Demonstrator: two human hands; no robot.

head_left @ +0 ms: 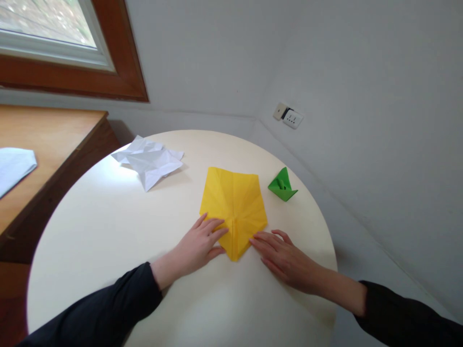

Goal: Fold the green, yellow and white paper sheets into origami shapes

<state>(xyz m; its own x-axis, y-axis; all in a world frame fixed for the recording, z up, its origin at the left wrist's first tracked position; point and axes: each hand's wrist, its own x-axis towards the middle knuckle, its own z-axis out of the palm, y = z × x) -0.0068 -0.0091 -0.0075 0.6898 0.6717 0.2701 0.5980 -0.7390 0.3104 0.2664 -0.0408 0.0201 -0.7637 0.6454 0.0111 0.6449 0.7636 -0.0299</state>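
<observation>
A sheet of yellow paper [235, 197] with creases fanning out from its middle lies on the round table, its lower end folded to a point toward me. My left hand [197, 246] rests on the paper's lower left edge, fingers spread and stretched out over it. At the lower right edge lies my right hand [284, 258], its fingers extended and the fingertips touching the paper's border. Neither hand grips the sheet.
A small folded green paper boat [284, 185] sits right of the yellow sheet. Creased white paper [150, 161] lies at the back left of the white round table [97, 231]. A wooden desk [54, 130] stands left, and a wall socket [292, 118] is behind.
</observation>
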